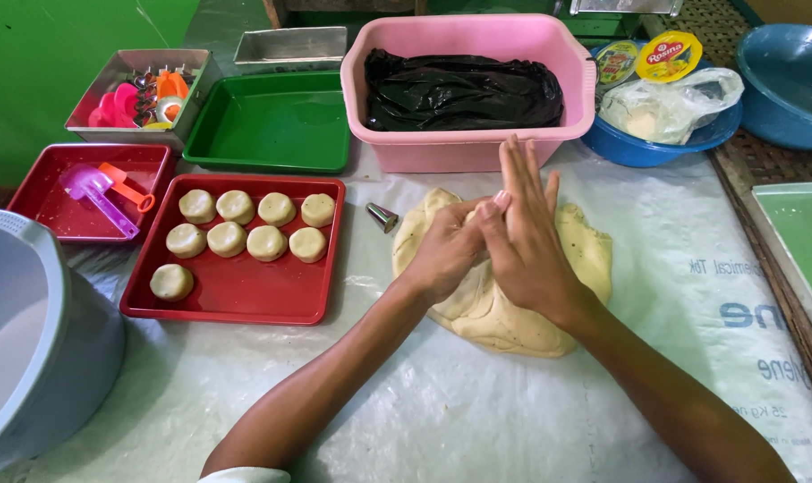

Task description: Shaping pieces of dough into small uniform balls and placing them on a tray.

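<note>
A grey tub stood nearest on the plastic-sheeted table. Left hand and right hand pressed together over dough, whether around a piece I cannot tell; nine rounds filled one of two red trays.

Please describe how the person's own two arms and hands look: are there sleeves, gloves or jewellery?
Both forearms are bare, and the left hand and right hand wear no gloves, rings or watch. A white sleeve edge shows on the left arm. A left-hand fingernail looks pale pink.
</note>
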